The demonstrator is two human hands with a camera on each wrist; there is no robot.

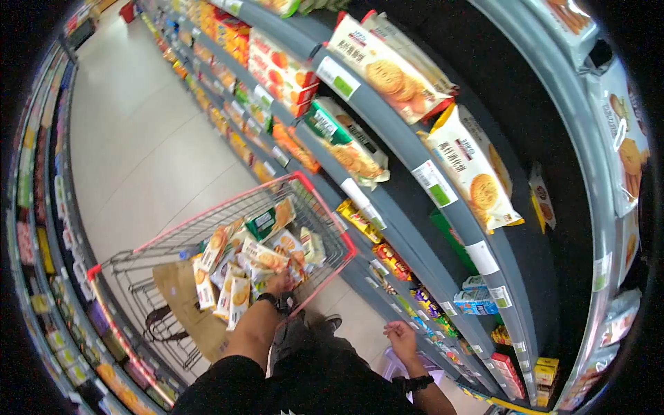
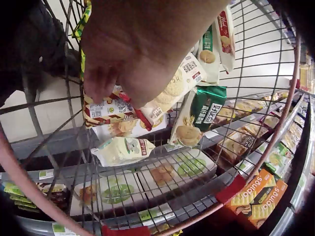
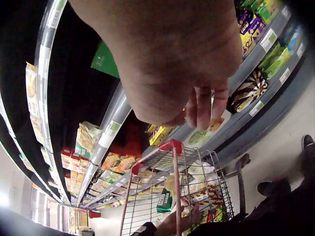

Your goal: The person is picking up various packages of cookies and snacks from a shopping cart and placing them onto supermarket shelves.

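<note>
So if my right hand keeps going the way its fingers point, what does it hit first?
Probably the snack packs on the low shelf just ahead of the right hand; nothing shows between them, though depth is unclear.

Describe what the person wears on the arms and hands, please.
Both hands are bare, with no gloves. The left hand has a black strap with a small dark device at the wrist. The right hand has a similar black strap at its wrist. The forearms are uncovered; a black short-sleeved top shows at the bottom of the head view.

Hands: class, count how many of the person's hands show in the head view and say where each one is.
2. The left hand reaches into the shopping cart among biscuit packets; the right hand hangs free near the lower shelves.
</note>
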